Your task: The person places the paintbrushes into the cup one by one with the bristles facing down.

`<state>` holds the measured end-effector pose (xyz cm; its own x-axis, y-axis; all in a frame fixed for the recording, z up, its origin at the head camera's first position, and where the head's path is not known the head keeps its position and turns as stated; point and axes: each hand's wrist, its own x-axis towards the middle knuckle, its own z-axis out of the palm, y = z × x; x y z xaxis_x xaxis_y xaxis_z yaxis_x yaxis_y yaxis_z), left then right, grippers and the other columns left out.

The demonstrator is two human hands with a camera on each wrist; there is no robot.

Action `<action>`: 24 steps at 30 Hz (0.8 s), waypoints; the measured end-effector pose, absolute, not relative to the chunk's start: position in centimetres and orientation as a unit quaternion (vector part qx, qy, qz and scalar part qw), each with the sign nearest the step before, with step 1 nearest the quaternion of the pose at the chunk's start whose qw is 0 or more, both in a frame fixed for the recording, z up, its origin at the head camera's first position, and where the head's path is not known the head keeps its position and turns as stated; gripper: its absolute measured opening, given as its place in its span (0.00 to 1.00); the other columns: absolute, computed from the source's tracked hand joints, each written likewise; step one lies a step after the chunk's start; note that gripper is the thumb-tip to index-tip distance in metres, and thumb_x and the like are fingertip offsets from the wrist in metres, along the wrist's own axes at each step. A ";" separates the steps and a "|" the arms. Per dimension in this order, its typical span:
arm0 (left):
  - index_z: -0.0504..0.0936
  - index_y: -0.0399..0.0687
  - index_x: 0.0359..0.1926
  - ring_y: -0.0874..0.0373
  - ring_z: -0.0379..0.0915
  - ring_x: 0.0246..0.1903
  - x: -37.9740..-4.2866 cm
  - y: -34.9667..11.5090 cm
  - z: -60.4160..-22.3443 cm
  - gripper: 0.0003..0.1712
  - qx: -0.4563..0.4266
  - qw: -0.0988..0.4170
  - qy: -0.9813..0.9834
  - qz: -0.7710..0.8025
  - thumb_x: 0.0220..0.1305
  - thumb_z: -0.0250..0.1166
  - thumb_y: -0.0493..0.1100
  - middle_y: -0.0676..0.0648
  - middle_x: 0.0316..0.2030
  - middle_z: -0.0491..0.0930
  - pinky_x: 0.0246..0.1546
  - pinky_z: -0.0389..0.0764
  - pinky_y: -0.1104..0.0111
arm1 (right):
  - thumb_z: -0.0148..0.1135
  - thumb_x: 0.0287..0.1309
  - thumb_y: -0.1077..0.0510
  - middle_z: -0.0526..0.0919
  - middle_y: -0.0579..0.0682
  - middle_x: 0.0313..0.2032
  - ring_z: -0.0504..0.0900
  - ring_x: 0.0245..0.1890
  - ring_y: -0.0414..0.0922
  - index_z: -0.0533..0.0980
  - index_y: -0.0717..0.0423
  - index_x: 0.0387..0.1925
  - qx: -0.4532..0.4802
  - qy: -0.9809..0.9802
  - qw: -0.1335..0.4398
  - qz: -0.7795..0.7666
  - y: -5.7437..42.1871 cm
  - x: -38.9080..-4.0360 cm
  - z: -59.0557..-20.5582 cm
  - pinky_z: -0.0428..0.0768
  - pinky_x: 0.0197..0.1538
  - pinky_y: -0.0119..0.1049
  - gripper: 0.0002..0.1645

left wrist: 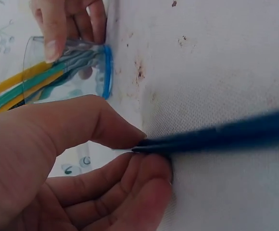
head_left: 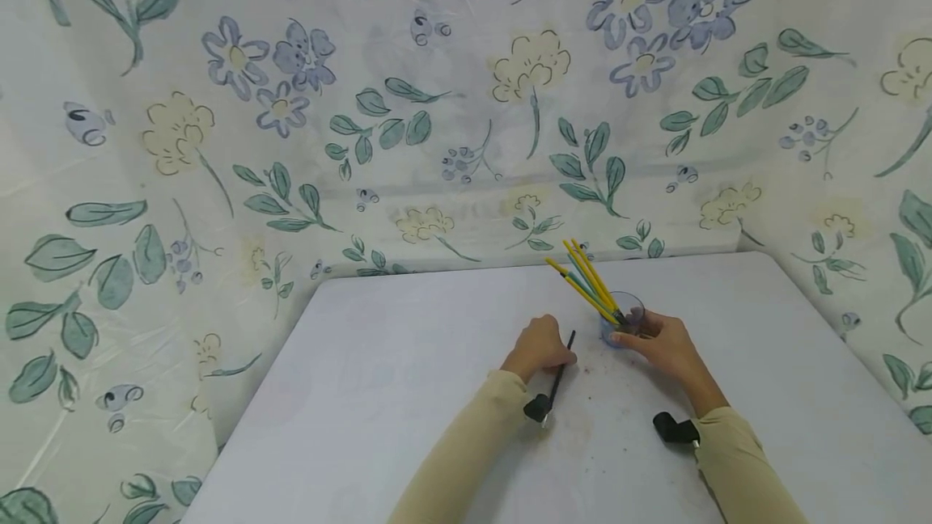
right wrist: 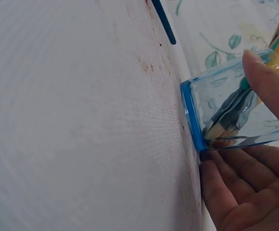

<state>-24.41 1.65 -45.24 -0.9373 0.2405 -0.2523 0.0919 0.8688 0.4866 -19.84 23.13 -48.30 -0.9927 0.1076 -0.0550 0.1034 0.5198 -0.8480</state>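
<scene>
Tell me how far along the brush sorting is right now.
Done: several yellow and green brushes already stand in the clear cup, bristles down. In hand: the left hand pinches one dark brush low over the table, while the right hand steadies the cup. Left: that dark brush is not yet in the cup.

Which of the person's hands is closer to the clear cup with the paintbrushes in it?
The right. The right hand grips the cup, thumb on its rim. The left hand is beside it on the table, apart from the cup, pinching a dark brush.
</scene>
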 end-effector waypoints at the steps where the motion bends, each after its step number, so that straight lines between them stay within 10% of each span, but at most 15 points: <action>1: 0.80 0.40 0.29 0.59 0.72 0.15 -24.3 1.7 -45.2 0.15 0.092 0.152 0.957 0.230 0.54 0.78 0.42 0.49 0.16 0.78 0.16 0.71 0.72 | 0.72 0.60 0.39 0.80 0.65 0.64 0.75 0.69 0.65 0.76 0.61 0.64 -0.061 -0.872 0.001 0.486 23.1 -19.8 -48.3 0.76 0.68 0.62 0.41; 17: 0.86 0.40 0.22 0.61 0.73 0.16 -24.3 0.1 -44.9 0.14 0.116 0.195 0.940 0.256 0.57 0.76 0.44 0.50 0.14 0.80 0.19 0.72 0.72 | 0.72 0.60 0.39 0.80 0.65 0.64 0.75 0.69 0.65 0.76 0.62 0.65 -0.060 -0.871 0.000 0.488 23.1 -19.8 -48.3 0.74 0.70 0.63 0.41; 24: 0.90 0.38 0.34 0.59 0.83 0.24 -24.8 -1.2 -44.3 0.10 0.111 0.247 0.892 0.362 0.60 0.73 0.42 0.47 0.24 0.87 0.31 0.85 0.69 | 0.73 0.59 0.39 0.81 0.64 0.64 0.75 0.69 0.65 0.77 0.61 0.64 -0.064 -0.871 0.002 0.487 23.1 -19.8 -48.3 0.74 0.69 0.63 0.41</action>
<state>-24.76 -1.18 -44.33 -0.8534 0.3761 -0.3609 0.0187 0.7140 0.6999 -19.81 23.07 -48.27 -0.9919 0.1129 -0.0582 0.1087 0.5176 -0.8487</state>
